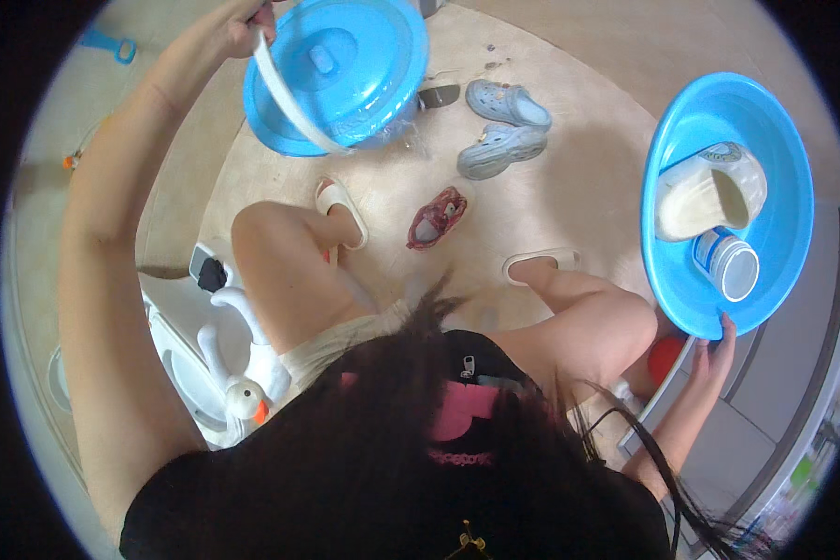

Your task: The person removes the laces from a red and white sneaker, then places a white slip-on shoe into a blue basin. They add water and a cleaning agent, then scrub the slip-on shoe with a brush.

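Note:
At the top left, my left hand (250, 31) is closed around the white handle (290, 105) of a blue plastic bucket (336, 80) with a blue lid on it. Clear plastic film shows along the bucket's lower side. On the right, my right hand (715, 353) holds the near rim of a blue plastic basin (777, 140), which is tilted so that its inside faces me. A white clog-like shoe (686, 203) lies in the basin, beside a clear jar (726, 264) with a blue and white label. The jar rests on its side.
A pair of grey-blue clogs (507, 129) and a red patterned shoe (437, 218) lie on the beige floor. White goose-shaped child's seat (245, 399) stands to my left. A red round object (666, 360) is near my right knee. Grey tiled ledge (714, 434) runs along the right.

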{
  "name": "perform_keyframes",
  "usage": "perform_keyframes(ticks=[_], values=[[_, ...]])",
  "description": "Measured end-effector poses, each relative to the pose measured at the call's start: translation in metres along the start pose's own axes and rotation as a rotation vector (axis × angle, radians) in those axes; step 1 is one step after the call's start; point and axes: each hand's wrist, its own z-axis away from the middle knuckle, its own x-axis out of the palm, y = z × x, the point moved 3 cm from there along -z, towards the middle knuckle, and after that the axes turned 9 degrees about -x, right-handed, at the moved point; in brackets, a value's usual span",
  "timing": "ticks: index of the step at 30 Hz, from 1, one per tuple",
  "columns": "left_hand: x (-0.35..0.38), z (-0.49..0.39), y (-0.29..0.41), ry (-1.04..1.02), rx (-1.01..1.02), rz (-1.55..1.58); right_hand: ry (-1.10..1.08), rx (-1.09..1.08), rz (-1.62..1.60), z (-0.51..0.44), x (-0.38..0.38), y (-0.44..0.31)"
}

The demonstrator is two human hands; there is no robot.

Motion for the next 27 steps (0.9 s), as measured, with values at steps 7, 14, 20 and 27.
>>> perform_keyframes(ticks=[7,14,20,27], values=[[0.097,-0.03,0.052,-0.395,-0.086,-0.042,-0.006,-0.069,0.042,0.024,0.01,-0.002],[0.209,-0.012,0.029,-0.583,0.558,-0.87,0.124,-0.087,-0.092,0.017,0.001,0.02],[0.311,-0.022,-0.041,-0.377,0.174,-0.515,0.184,-0.056,-0.028,0.024,-0.002,0.017],[0.365,-0.028,-0.147,-0.237,-0.257,-0.262,0.054,-0.083,-0.064,0.02,-0.007,0.021]])
